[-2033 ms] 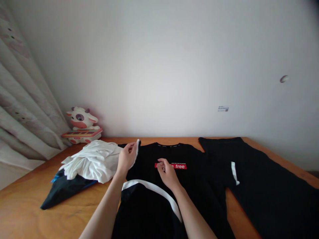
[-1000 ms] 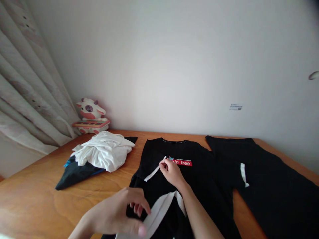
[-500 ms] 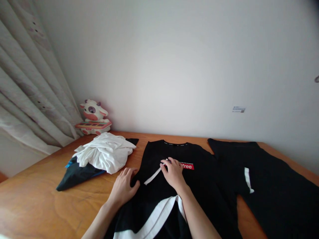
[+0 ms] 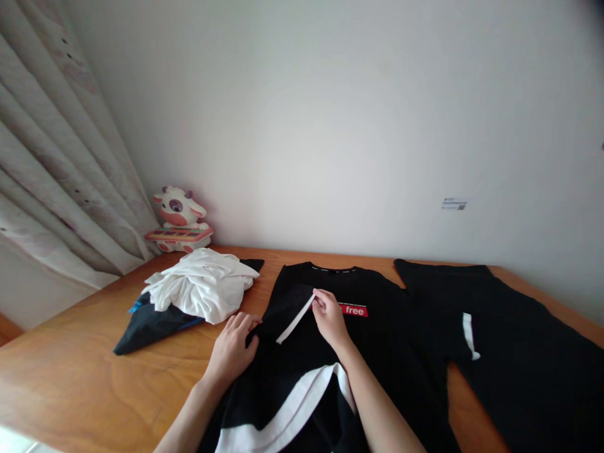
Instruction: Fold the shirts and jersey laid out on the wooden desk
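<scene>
A black T-shirt (image 4: 377,352) with a red printed label lies spread on the wooden table, its collar toward the wall. My right hand (image 4: 329,319) is over its chest, thumb and fingers pinched on the upper end of a white-trimmed sleeve folded inward. At the shirt's left edge, my left hand (image 4: 233,345) has its fingers curled on the black cloth; the fingertips are partly hidden. The white-banded lower part (image 4: 292,409) of the shirt lies bunched near me, between my forearms.
A crumpled white garment (image 4: 202,283) rests on dark clothing (image 4: 146,330) at the left. Behind it sits a cow-shaped toy keyboard (image 4: 182,220) beside the curtain (image 4: 61,170). Another black garment (image 4: 528,340) with a white strip covers the table's right side. A wall rises behind.
My right hand's fingers have closed from a looser spread onto the sleeve's white trim, raising its end slightly. My left hand's fingers have drawn in at the shirt's edge.
</scene>
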Demonstrator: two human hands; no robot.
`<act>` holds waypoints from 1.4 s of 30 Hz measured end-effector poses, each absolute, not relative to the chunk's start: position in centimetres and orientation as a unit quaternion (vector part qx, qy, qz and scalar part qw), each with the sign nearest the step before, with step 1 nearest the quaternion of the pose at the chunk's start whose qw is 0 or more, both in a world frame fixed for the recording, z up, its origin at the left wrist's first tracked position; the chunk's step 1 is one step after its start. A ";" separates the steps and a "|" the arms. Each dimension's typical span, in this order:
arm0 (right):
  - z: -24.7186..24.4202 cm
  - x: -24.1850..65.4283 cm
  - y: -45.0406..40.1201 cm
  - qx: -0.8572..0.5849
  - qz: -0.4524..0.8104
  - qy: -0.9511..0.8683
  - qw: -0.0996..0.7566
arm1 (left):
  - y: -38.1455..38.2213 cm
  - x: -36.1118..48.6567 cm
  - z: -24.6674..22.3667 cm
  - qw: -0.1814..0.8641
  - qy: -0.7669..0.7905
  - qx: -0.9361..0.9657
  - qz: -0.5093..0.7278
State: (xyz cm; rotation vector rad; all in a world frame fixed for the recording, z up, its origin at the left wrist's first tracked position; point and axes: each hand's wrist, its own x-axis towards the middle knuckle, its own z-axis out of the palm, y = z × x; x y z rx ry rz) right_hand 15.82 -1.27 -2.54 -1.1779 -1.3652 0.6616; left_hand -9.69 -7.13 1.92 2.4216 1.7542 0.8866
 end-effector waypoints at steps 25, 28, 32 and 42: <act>0.0 15.4 -3.1 -0.459 0.521 -0.480 0.536 | -6.8 -12.0 2.1 0.088 0.670 0.712 0.191; 0.0 15.4 -3.0 -0.445 0.527 -0.454 0.565 | -7.1 -12.7 2.1 0.066 0.619 0.759 0.194; -0.3 15.3 -3.0 -0.459 0.544 -0.413 0.569 | -7.5 -13.2 2.4 0.038 0.540 0.813 0.212; 0.3 16.1 -3.7 -0.559 0.396 -0.462 0.564 | -7.8 -12.9 4.1 0.045 0.472 0.872 0.123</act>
